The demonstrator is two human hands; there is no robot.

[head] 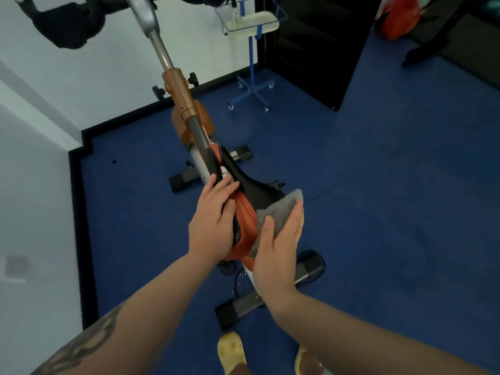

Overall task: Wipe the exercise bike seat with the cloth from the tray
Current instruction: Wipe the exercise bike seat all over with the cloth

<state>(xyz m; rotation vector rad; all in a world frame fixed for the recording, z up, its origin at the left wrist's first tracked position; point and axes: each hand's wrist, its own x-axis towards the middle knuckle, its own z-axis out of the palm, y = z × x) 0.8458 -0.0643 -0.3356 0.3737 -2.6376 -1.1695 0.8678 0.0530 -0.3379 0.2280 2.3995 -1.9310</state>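
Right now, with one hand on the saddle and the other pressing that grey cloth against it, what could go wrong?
The right hand presses the grey cloth with a flat palm rather than gripping it, so the cloth could slip off the seat to the blue floor. The left hand covers the seat's left side, so that patch may go unwiped. The feet stand close to the bike's base bar, a possible trip.
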